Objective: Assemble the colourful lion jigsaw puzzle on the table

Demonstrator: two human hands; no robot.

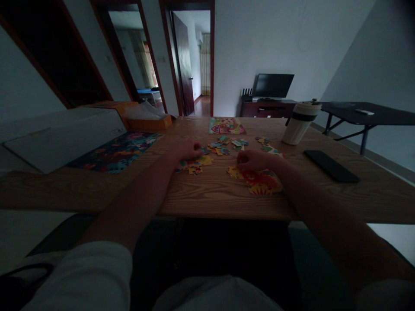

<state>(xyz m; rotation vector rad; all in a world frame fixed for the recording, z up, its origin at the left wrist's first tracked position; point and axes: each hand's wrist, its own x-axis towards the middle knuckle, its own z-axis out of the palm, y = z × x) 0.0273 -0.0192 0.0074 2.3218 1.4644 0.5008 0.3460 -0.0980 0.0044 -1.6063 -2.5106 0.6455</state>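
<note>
My left hand (187,151) has its fingers curled in beside a loose pile of jigsaw puzzle pieces (223,151); what lies between its fingertips is hidden. Just below it are more puzzle pieces (195,167), mostly yellow. With closed fingers, my right hand (252,160) is on a yellow puzzle piece (234,172) at the left edge of a joined red and orange puzzle section (264,183). Its fingertips are dim and partly hidden. Other pieces (271,149) lie beyond the right wrist.
A colourful picture sheet (227,125) lies at the table's far edge. On the left are a dark patterned sheet (118,151), a white box (65,134) and an orange tray (149,124). A tumbler (298,125) and a black phone-like slab (330,166) are on the right.
</note>
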